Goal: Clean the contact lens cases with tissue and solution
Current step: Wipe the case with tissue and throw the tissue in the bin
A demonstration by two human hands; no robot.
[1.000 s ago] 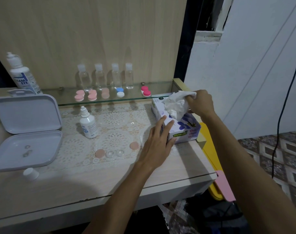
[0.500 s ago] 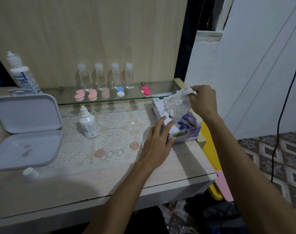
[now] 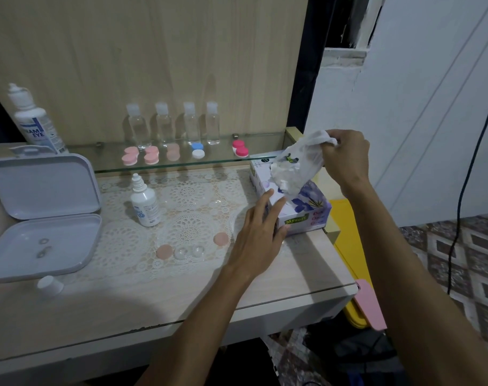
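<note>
My right hand (image 3: pixel 345 157) pinches a white tissue (image 3: pixel 306 156) and holds it stretched up out of the purple tissue box (image 3: pixel 306 210) at the table's right edge. My left hand (image 3: pixel 260 232) rests with straight fingers against the box's near left corner. An open clear lens case (image 3: pixel 188 251) lies on the lace mat, with its two peach caps (image 3: pixel 164 251) at its sides. A small solution bottle (image 3: pixel 144 203) stands behind them. Several closed lens cases (image 3: pixel 130 157) sit on the glass shelf (image 3: pixel 181 164).
An open white box (image 3: pixel 42 218) with small rings inside lies at the left; a white cap (image 3: pixel 50 285) stands in front of it. A large solution bottle (image 3: pixel 34 121) and several clear bottles (image 3: pixel 164 123) stand at the back. A black cable (image 3: pixel 465 174) hangs at the right.
My right hand has lifted the tissue higher out of the box, stretching it upward. My left hand stays against the box.
</note>
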